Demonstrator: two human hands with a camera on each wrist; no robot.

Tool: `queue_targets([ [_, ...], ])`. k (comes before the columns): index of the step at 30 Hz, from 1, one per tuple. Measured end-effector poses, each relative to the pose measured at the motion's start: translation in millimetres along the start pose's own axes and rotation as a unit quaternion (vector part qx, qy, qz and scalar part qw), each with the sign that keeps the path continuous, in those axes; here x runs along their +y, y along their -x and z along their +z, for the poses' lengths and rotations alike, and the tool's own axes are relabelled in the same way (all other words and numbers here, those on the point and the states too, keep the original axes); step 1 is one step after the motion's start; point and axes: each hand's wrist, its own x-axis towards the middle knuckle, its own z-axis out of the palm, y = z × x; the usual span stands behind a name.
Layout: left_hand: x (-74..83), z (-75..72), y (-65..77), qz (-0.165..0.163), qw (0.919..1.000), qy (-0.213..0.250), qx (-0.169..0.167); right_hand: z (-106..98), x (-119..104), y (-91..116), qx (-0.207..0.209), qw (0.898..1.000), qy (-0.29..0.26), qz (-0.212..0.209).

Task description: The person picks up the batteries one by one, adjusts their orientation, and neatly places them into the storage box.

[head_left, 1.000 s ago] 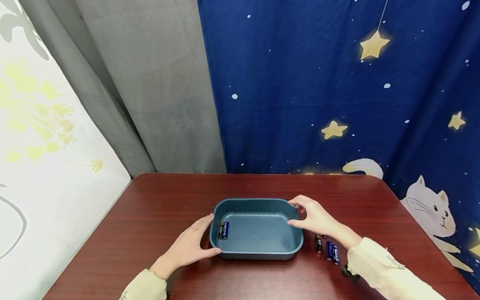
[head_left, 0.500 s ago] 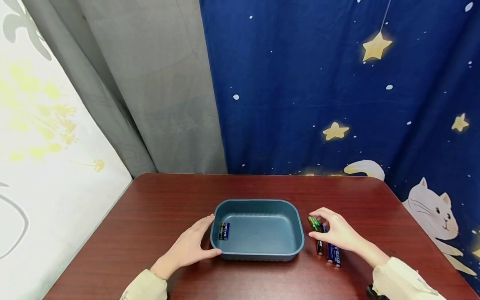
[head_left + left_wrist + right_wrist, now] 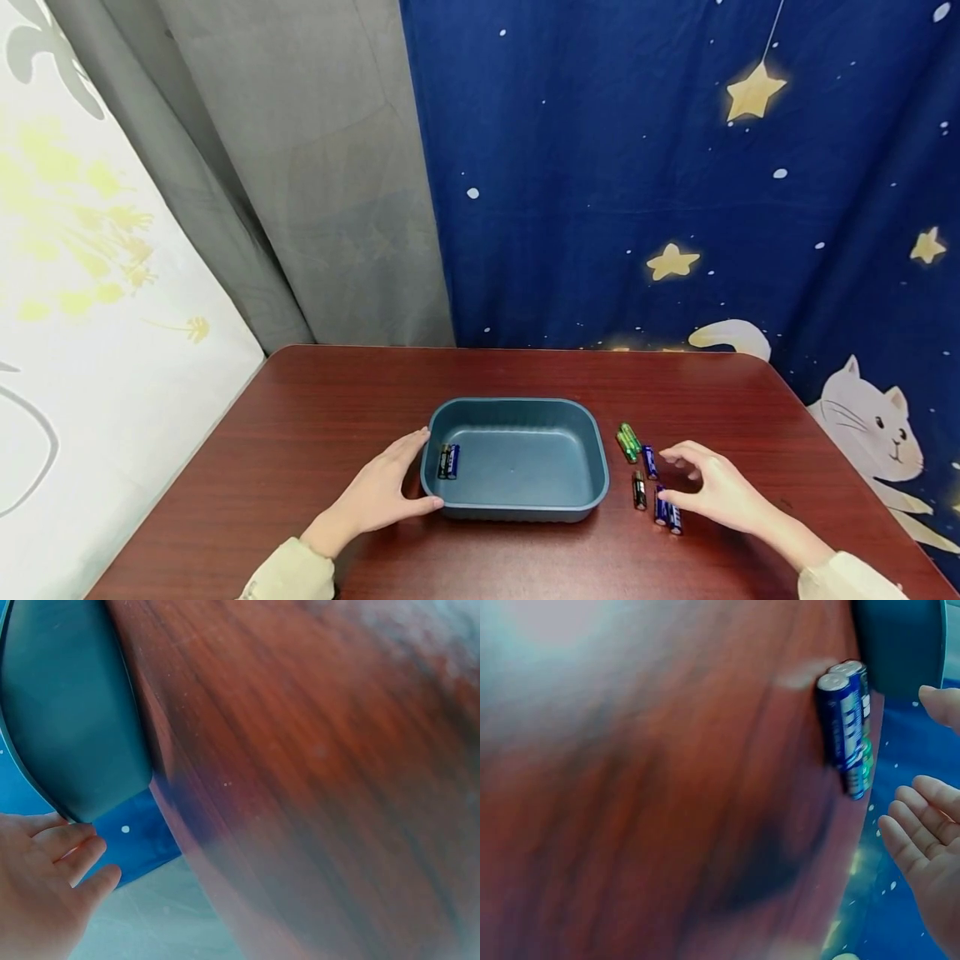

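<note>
A blue-green plastic bin (image 3: 517, 512) stands mid-table, with a black battery and a blue battery (image 3: 453, 462) side by side at its left end. My left hand (image 3: 382, 487) rests against that end, thumb and fingers spread along the rim (image 3: 26, 780). To the right of the bin lie loose batteries: two green batteries (image 3: 628, 442), a blue battery (image 3: 649, 461), a black battery (image 3: 639, 491) and a pair of blue batteries (image 3: 675, 520). My right hand (image 3: 720, 493) hovers just right of them, thumb and fingers apart, holding nothing. Its thumb overlaps the blue pair in the head view.
The reddish-brown wooden table (image 3: 352, 383) extends around the bin on all sides. Behind it hang a grey curtain (image 3: 337, 208) and a blue star-patterned curtain (image 3: 562, 208). A white patterned cloth (image 3: 112, 400) is at the left.
My right hand has moved from the bin's right end rightward and nearer to me, past the loose batteries, uncovering the green ones. My left hand stays at the bin.
</note>
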Motion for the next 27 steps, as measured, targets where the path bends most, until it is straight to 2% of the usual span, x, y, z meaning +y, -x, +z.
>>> queue_targets([
  [5,-0.3,1.3,0.1,0.001,1.0,-0.002,0.002,1,7,18,-0.002,1.0,0.002,0.002],
  [11,-1.0,2.4,0.0,0.004,1.0,-0.006,0.003,5,9,33,-0.037,0.999,0.003,0.004],
  [21,0.0,2.4,1.0,0.002,1.0,-0.007,0.003,6,8,36,-0.048,0.998,0.041,-0.01],
  [27,0.1,2.6,1.2,0.002,1.0,-0.005,0.004,6,10,37,-0.051,0.998,0.038,-0.009],
])
